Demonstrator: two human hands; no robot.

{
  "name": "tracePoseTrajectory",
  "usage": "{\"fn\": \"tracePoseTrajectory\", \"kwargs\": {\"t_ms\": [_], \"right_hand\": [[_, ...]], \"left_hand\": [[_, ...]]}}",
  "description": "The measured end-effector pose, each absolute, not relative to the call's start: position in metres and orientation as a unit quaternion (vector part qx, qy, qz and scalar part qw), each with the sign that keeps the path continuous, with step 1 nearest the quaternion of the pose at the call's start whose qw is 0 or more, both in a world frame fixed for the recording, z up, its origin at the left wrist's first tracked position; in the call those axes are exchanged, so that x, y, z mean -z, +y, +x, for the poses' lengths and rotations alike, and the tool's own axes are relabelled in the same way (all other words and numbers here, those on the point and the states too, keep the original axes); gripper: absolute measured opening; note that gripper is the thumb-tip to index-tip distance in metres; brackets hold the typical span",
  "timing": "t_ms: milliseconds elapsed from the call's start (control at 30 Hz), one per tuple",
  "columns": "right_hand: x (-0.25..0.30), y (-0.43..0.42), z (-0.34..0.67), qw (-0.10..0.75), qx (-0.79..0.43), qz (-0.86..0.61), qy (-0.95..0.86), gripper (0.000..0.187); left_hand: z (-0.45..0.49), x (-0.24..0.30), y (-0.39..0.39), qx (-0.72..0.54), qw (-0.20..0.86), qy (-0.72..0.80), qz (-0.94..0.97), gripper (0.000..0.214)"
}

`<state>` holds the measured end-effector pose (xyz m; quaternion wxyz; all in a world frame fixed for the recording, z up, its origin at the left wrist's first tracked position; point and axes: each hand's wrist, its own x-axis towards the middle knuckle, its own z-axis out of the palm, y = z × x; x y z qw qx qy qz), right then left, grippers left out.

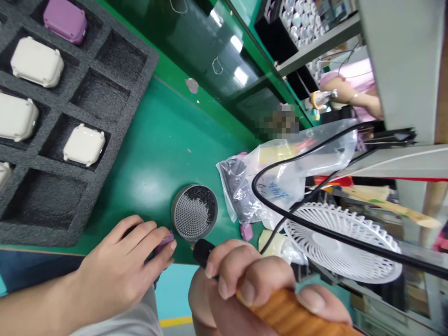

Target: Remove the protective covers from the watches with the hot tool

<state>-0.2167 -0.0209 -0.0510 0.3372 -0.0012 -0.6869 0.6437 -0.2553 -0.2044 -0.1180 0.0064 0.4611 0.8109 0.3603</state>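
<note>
My left hand (121,268) is closed around a small purple case (165,241) at the front edge of the green bench; the fingers cover most of it. My right hand (241,284) grips an electric screwdriver (280,308) with a ribbed orange handle and a black nose (203,252). Its tip points at the near rim of a round metal screw dish (174,217); I cannot tell whether they touch. Inside the dish is a perforated plate, with small dark screws (205,198) heaped along the far right side.
A dark foam tray (115,140) at left holds several white cases (37,63) and a purple case (65,19). Right of the dish lie a clear plastic bag (273,182) and a small purple piece (246,232). A black cable (315,226) crosses before a white fan (345,242). A person's arm (366,102) shows beyond.
</note>
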Motion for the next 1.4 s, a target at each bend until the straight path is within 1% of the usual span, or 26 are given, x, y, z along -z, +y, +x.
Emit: {"fn": "tracePoseTrajectory", "kwargs": {"t_ms": [67,133,233,300,467,700,833,867,967,1067,1200,1233,1267,1333,1400], "right_hand": [[0.054,-0.023,-0.216,0.321,-0.660,0.028,-0.679,0.031],[0.057,-0.028,-0.218,0.315,-0.665,0.023,-0.677,0.033],[0.060,-0.034,-0.221,0.339,-0.649,-0.010,-0.682,0.033],[0.062,-0.036,-0.222,0.335,-0.648,-0.002,-0.684,0.035],[0.067,-0.035,-0.218,0.324,-0.662,0.005,-0.676,0.051],[0.064,-0.031,-0.217,0.264,-0.659,0.018,-0.704,0.044],[0.067,-0.034,-0.217,0.276,-0.655,-0.001,-0.703,0.045],[0.069,-0.033,-0.216,0.265,-0.658,0.007,-0.704,0.042],[0.071,-0.024,-0.211,0.195,-0.674,0.034,-0.712,0.033],[0.067,-0.012,-0.207,0.137,-0.684,0.023,-0.716,0.035],[0.059,-0.006,-0.211,0.072,-0.677,0.009,-0.732,0.032],[0.058,-0.007,-0.213,0.076,-0.675,0.012,-0.734,0.031],[0.058,-0.010,-0.216,0.098,-0.673,0.021,-0.733,0.029],[0.057,-0.019,-0.221,0.165,-0.668,0.034,-0.725,0.027],[0.054,-0.026,-0.224,0.246,-0.663,0.013,-0.707,0.028]], "left_hand": [[-0.256,0.117,-0.204,-0.361,0.011,0.812,0.459,0.028],[-0.257,0.116,-0.204,-0.362,0.012,0.810,0.462,0.029],[-0.258,0.116,-0.204,-0.360,0.012,0.807,0.467,0.028],[-0.258,0.116,-0.204,-0.359,0.014,0.807,0.469,0.028],[-0.259,0.117,-0.205,-0.360,0.015,0.806,0.470,0.028],[-0.257,0.117,-0.205,-0.361,0.024,0.806,0.468,0.031],[-0.257,0.119,-0.204,-0.366,0.025,0.807,0.462,0.030],[-0.257,0.119,-0.203,-0.369,0.024,0.807,0.460,0.030],[-0.259,0.119,-0.203,-0.374,0.024,0.805,0.459,0.030],[-0.259,0.117,-0.203,-0.374,0.024,0.805,0.460,0.031],[-0.259,0.116,-0.203,-0.372,0.030,0.806,0.460,0.030],[-0.259,0.116,-0.203,-0.372,0.031,0.806,0.459,0.030],[-0.259,0.116,-0.203,-0.372,0.032,0.808,0.456,0.029],[-0.258,0.116,-0.203,-0.374,0.032,0.809,0.453,0.028],[-0.258,0.116,-0.204,-0.371,0.030,0.807,0.458,0.030]]}}
